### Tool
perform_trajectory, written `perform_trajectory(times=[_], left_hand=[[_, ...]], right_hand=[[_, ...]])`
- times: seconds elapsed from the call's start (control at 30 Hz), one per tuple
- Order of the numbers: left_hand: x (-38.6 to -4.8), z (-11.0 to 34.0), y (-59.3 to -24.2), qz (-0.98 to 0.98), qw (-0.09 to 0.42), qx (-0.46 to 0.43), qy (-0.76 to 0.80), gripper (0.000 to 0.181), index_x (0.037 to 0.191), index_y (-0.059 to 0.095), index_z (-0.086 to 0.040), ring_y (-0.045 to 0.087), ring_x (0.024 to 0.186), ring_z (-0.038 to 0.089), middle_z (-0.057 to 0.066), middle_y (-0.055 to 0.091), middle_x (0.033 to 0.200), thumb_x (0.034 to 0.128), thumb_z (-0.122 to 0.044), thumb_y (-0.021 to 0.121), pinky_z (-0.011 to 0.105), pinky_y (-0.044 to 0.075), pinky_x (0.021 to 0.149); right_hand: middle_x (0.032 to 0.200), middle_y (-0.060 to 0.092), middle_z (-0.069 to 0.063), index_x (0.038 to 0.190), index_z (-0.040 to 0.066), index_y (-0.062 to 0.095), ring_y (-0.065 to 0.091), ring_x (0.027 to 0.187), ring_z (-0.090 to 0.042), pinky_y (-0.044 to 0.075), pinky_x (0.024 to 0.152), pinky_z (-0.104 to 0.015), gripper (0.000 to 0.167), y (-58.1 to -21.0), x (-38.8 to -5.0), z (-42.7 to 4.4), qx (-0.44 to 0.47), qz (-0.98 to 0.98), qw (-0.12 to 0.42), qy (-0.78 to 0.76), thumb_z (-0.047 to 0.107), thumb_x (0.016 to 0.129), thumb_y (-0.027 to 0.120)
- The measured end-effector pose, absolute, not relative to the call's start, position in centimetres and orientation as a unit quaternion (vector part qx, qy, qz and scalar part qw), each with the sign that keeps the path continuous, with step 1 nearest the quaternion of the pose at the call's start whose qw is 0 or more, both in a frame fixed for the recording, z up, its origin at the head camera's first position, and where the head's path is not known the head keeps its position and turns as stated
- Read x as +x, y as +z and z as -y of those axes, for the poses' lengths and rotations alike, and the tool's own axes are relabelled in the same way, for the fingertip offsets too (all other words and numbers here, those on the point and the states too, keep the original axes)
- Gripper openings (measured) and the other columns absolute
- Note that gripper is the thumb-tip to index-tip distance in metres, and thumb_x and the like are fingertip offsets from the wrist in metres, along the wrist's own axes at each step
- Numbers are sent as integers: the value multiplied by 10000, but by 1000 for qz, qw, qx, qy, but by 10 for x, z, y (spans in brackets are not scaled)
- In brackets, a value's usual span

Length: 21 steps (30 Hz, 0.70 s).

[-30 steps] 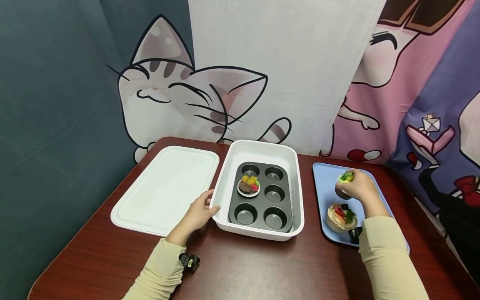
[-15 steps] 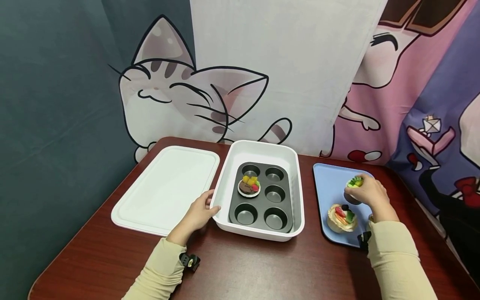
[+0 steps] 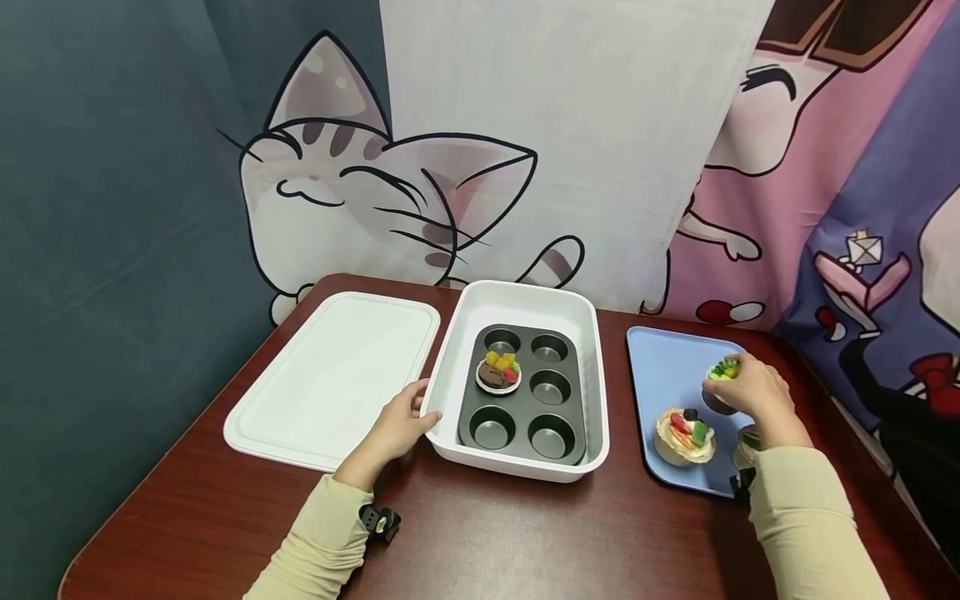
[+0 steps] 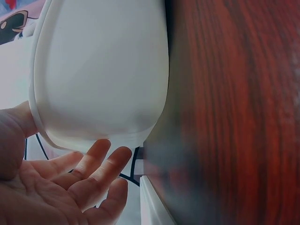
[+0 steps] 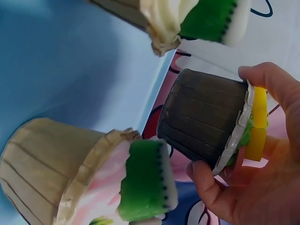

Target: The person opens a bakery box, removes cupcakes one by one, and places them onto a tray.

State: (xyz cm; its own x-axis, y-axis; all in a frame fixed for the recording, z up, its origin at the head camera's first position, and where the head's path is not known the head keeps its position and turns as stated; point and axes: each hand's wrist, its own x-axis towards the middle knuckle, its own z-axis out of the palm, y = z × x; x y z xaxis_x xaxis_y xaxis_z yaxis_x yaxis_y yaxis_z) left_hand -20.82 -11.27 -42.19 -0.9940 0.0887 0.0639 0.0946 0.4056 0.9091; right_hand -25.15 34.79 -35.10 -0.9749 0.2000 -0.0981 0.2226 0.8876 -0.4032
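Note:
My right hand (image 3: 761,398) pinches a toy cupcake (image 5: 204,119) by its rim between thumb and fingers, above the right side of the blue tray (image 3: 660,358). This cupcake has a dark brown pleated cup and a green and yellow topping. Below it on the tray is a beige-cupped cupcake (image 3: 682,440) with fruit on top. Another cupcake (image 3: 747,446) stands partly hidden by the right wrist. At the near left corner of the white tub (image 3: 517,473), my left hand (image 3: 397,425) holds the rim, thumb over it and fingers against the outer wall.
Inside the tub lies a dark muffin tin (image 3: 521,417) with several cups. A chocolate cupcake (image 3: 498,372) with yellow cubes and a red berry sits in its left middle cup. Left of the tub, a flat white board (image 3: 337,379) lies on the brown table (image 3: 540,533).
My right hand has moved right and slightly nearer over the blue tray with the dark-cupped cupcake, and the cupcake beside the wrist has come into view. My left hand stays at the tub.

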Motion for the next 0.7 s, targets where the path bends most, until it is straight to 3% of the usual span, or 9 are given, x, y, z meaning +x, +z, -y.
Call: perform_trajectory(times=[0.7], left_hand=[[-208,112,-422,834,6,-53,-549,512,1236,392,75,585,760,240,190,578,919,767,28,593,321,491,638]], right_hand=[[996,368,-328,1232,-92,300,348,854,-444,379,556,-452,777,-360,-253,-366,152,-966,26,-208,397,723,626]])
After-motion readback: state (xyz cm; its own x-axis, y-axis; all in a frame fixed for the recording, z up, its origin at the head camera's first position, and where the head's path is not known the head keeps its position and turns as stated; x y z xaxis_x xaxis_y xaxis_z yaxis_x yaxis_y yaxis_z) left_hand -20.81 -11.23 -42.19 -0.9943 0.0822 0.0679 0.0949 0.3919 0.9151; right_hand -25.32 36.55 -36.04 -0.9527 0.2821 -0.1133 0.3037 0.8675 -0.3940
